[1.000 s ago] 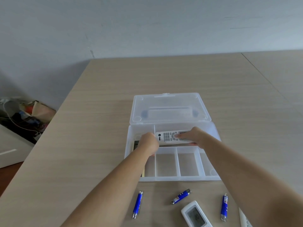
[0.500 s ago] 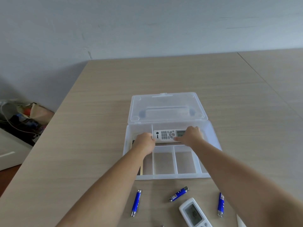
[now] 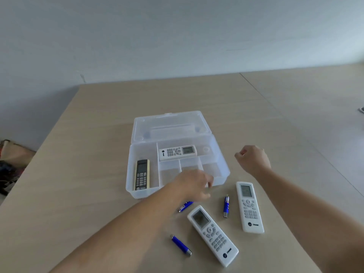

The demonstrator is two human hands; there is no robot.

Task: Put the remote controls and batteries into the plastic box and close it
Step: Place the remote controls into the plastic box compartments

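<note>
The clear plastic box (image 3: 223, 165) stands open on the table, lid tipped back. A white remote (image 3: 177, 152) lies crosswise in its rear compartment and a black-and-gold remote (image 3: 141, 174) lies in its left one. In front of the box lie two more white remotes (image 3: 212, 234) (image 3: 249, 206) and three blue batteries (image 3: 226, 206) (image 3: 180, 244) (image 3: 185, 206), the last partly under my left hand. My left hand (image 3: 194, 185) hovers over the box's front wall, blurred, fingers apart and empty. My right hand (image 3: 253, 159) floats right of the box, fingers loosely curled, holding nothing.
The wooden table (image 3: 78, 174) runs to a grey wall; a second tabletop (image 3: 315, 107) adjoins on the right. Clutter (image 3: 9, 160) sits on the floor beyond the left edge.
Both hands have let go of the remotes in the box and pulled back: the left toward the batteries in front, the right out past the box's right side. The camera tilted down.
</note>
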